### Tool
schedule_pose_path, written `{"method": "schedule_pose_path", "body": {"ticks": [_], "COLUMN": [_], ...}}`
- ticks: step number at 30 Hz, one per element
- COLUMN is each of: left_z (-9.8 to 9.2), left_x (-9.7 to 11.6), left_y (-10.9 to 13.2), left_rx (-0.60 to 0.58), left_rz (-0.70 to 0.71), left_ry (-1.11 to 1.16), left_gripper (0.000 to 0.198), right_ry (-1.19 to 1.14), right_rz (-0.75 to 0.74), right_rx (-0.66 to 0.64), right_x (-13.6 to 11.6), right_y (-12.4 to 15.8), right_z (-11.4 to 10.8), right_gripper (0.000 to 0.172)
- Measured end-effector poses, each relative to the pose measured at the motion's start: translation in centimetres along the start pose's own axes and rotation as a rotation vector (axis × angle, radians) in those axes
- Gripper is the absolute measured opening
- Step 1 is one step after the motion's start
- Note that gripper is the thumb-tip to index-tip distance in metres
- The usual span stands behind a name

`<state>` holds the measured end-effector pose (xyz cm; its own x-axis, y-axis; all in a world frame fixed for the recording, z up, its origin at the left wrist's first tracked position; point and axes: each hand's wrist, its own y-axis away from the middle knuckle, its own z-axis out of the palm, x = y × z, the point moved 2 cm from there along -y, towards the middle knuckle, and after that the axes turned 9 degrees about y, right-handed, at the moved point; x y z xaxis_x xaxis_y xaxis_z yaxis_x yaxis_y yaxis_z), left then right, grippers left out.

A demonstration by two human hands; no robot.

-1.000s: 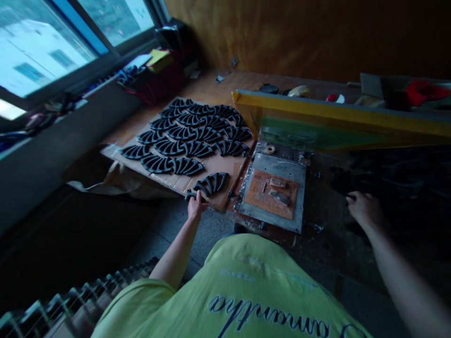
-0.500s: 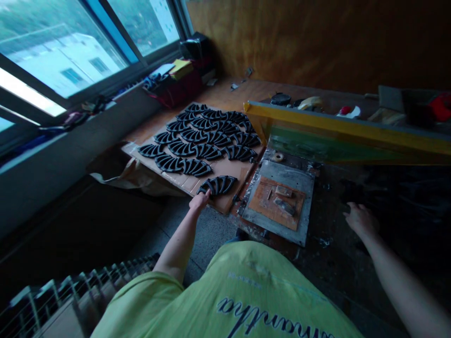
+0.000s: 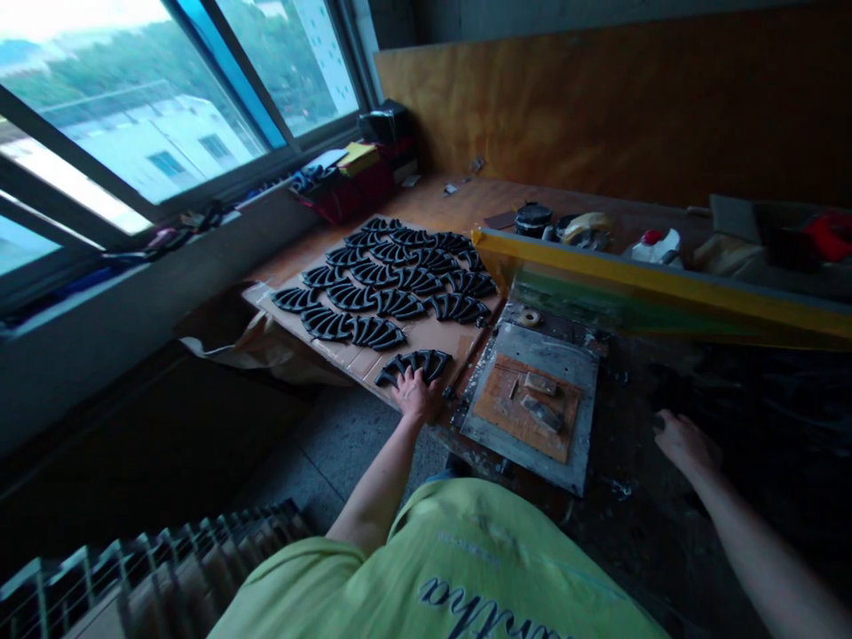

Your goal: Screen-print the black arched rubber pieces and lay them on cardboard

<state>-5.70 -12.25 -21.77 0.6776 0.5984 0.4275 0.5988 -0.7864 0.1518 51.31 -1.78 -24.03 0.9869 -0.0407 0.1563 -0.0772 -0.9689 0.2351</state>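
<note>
A black fan-shaped slatted piece (image 3: 432, 362) lies near the front corner of a cardboard sheet (image 3: 445, 337). My left hand (image 3: 414, 393) rests at its near edge, fingers spread and touching the slats. Behind it, several similar black slatted pieces (image 3: 392, 303) lie close together in rows. Far to the right, my right hand (image 3: 682, 441) is closed beside a dark heap (image 3: 752, 399). A small dark bit shows at its fingertips, too dim to name.
Between my hands is a metal plate (image 3: 586, 373) carrying a brown board (image 3: 493, 395) with small blocks. A tape roll (image 3: 529, 318) sits at its back edge. A yellow-edged screen frame (image 3: 639, 262) slants behind. Windows (image 3: 166, 115) line the left, above a wire rack (image 3: 133, 568).
My left hand has shifted from the left end of the front slatted piece to its near middle, fingers now spread. My right hand's fingers have curled in. The view has tilted up slightly.
</note>
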Motion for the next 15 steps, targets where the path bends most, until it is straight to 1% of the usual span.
{"method": "schedule_pose_path", "body": {"ticks": [2, 4, 7, 9, 11, 13, 15], "left_z": [-0.3, -0.8, -1.9, -2.6, -3.0, -3.0, -2.4], "left_x": [-0.5, -1.0, -1.1, -0.4, 0.8, 2.0, 2.8], "left_y": [-0.1, 0.1, -0.4, -1.5, -3.2, -5.2, -7.0], "left_rx": [-0.001, 0.021, 0.049, 0.034, 0.005, -0.027, -0.065], "left_rz": [0.032, 0.115, 0.277, 0.374, 0.46, 0.529, 0.581], "left_ry": [-0.023, -0.068, -0.128, -0.138, -0.13, -0.127, -0.137], "left_gripper": [0.061, 0.055, 0.05, 0.049, 0.05, 0.051, 0.052], "right_ry": [0.009, 0.018, 0.044, 0.066, 0.065, 0.047, 0.031], "right_rz": [0.013, 0.033, 0.053, 0.082, 0.13, 0.177, 0.203], "right_rx": [-0.032, -0.056, -0.003, 0.054, 0.079, 0.051, 0.014], "right_x": [0.3, 0.5, 0.7, 0.7, 0.7, 0.6, 0.6], "right_y": [0.3, 0.8, 1.6, 1.9, 2.0, 1.8, 1.4], "right_z": [0.3, 0.6, 0.5, 0.3, 0.0, -0.2, -0.2], "right_gripper": [0.036, 0.038, 0.039, 0.041, 0.044, 0.046, 0.048]}}
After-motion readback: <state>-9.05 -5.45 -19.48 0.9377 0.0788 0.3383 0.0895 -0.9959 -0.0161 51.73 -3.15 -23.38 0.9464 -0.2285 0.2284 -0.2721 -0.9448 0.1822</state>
